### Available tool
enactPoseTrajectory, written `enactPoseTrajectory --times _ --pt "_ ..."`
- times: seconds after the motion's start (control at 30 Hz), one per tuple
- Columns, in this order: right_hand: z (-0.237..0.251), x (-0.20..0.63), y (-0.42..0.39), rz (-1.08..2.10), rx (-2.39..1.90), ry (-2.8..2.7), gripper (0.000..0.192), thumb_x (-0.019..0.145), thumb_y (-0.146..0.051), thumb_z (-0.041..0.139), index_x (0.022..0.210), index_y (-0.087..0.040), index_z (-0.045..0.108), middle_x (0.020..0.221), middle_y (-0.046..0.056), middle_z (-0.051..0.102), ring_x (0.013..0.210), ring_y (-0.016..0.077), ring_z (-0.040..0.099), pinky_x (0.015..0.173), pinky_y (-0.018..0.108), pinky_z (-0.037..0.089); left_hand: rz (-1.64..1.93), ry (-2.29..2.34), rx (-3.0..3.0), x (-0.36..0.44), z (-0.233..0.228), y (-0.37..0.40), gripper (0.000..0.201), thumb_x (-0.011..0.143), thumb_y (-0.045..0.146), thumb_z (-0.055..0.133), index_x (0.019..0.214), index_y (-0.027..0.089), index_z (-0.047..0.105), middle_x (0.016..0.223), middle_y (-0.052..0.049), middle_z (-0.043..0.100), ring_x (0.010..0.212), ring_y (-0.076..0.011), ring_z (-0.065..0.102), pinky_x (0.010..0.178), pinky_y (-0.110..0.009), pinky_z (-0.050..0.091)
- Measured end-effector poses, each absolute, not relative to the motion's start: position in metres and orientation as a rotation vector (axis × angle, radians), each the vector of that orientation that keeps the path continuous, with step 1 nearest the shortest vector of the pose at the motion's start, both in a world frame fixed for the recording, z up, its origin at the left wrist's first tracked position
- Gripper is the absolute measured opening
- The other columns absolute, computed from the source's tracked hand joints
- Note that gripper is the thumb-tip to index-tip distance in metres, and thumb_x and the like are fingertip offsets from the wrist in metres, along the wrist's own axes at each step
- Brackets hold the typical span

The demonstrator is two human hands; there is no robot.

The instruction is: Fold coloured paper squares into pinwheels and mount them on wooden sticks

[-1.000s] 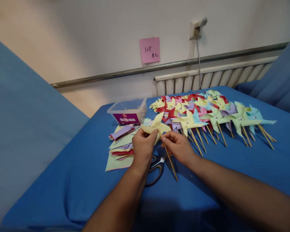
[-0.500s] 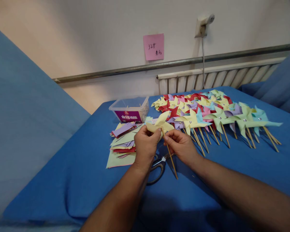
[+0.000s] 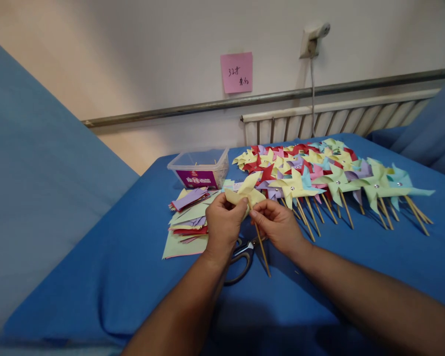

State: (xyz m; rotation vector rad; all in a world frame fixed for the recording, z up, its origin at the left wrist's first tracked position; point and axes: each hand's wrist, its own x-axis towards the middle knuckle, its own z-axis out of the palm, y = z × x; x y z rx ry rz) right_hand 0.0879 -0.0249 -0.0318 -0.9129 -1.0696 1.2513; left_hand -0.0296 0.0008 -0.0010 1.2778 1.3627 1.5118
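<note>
A pale yellow paper pinwheel (image 3: 249, 189) on a thin wooden stick (image 3: 262, 247) is held up in front of me. My left hand (image 3: 226, 220) is closed on the pinwheel, its thumb pressed near the centre where the stick meets the paper. On the other side, my right hand (image 3: 278, 222) pinches at the stick's upper part, just below the paper; its fingertips partly hide the contact. Beneath the hands, dark-handled scissors (image 3: 244, 262) lie on the blue cloth, their blades partly covered.
Several finished pinwheels (image 3: 337, 180) in mixed colours lie to the right. Left of my hands is a stack of coloured paper (image 3: 187, 244), with a clear plastic box (image 3: 198, 168) holding sticks behind it. A wall with a radiator (image 3: 341, 116) borders the blue table (image 3: 133, 267).
The stick's lower end has swung slightly left. Both hands keep nearly the same place and grip.
</note>
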Motion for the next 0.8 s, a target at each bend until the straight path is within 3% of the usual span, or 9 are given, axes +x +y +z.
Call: enactPoseTrajectory --times 0.8 --pt "-0.024 0.087 -0.026 1.282 -0.912 -1.048 0.032 0.069 -0.045 0.078 0.069 -0.021 0.058 0.056 -0.005 0.056 0.043 0.007 0.04 0.041 0.022 0.03 1.541 1.396 1.394 -0.028 0.011 -0.007 0.015 0.065 0.027 0.074 0.065 0.018 0.061 0.057 0.004 0.056 0.053 -0.0112 0.047 0.05 -0.022 0.037"
